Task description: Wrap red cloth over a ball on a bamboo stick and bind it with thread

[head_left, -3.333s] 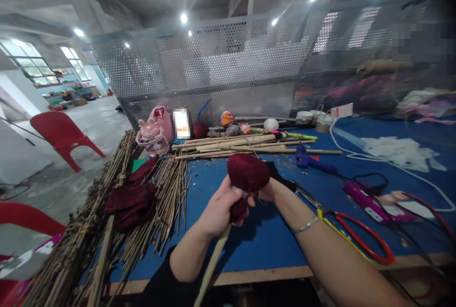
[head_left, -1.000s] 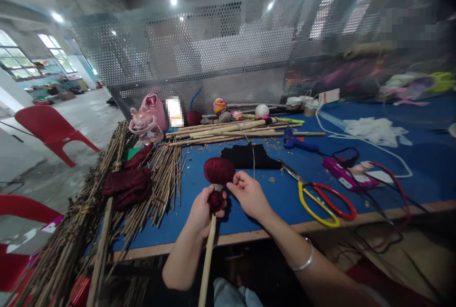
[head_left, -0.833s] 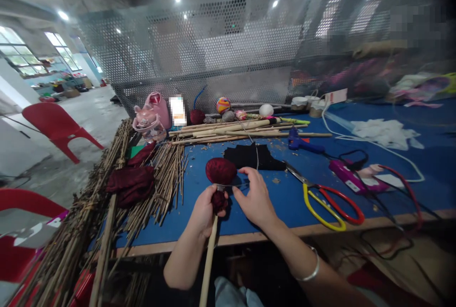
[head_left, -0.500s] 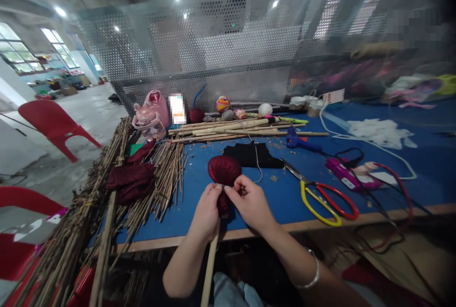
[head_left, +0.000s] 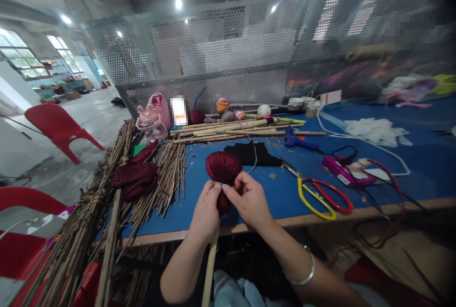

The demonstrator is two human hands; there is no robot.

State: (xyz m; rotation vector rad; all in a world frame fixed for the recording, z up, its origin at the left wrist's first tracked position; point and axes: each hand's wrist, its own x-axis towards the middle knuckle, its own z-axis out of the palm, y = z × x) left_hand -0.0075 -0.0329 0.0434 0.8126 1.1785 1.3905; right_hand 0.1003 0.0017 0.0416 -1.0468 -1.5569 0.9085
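A round head wrapped in dark red cloth (head_left: 223, 166) sits at the top of a pale wooden stick (head_left: 211, 269), and the gathered end of the cloth hangs below it. My left hand (head_left: 207, 205) is closed round the narrow neck under the ball. With thumb and bent fingers, my right hand (head_left: 249, 198) pinches the same neck from the other side. Both thumbs nearly meet there; any thread between them is too small to make out. Large scissors (head_left: 315, 190) with one yellow and one red handle lie open to the right.
Black cloth (head_left: 252, 154) lies behind the ball. To the right are a blue glue gun (head_left: 299, 141) and a purple power strip (head_left: 347, 172) with cables. Bundled twigs (head_left: 167, 174) and folded dark red cloth (head_left: 134, 180) lie left. Peeled sticks (head_left: 228, 129) lie at the back.
The thumbs have come closer together at the neck, and the ball stands slightly higher and more tilted. The dark strand seen between the fingers before no longer shows. The camera view has shifted slightly.
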